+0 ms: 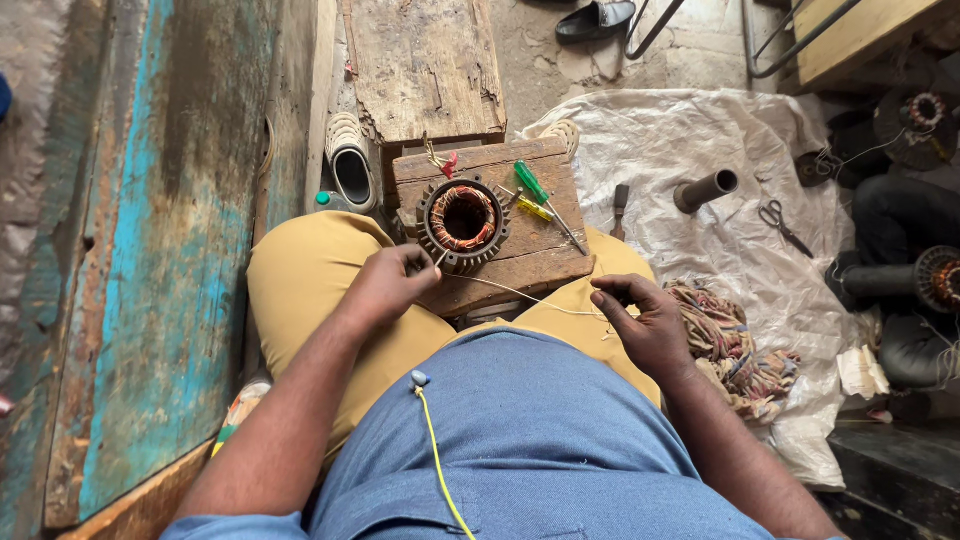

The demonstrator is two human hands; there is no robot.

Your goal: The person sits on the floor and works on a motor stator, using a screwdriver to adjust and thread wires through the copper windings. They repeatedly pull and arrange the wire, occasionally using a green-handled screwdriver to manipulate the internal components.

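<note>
You kept the stator (462, 222) flat on the block (540, 255) across your knees, left hand (392, 285) pinching the cord (520, 296) at its rim while your right hand (640, 318), fingers closed, drew it taut.

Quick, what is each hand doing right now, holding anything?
Left hand: closed, pinching the thin pale cord beside the copper-wound stator.
Right hand: closed, pinching the same cord's other end, pulled taut.
</note>
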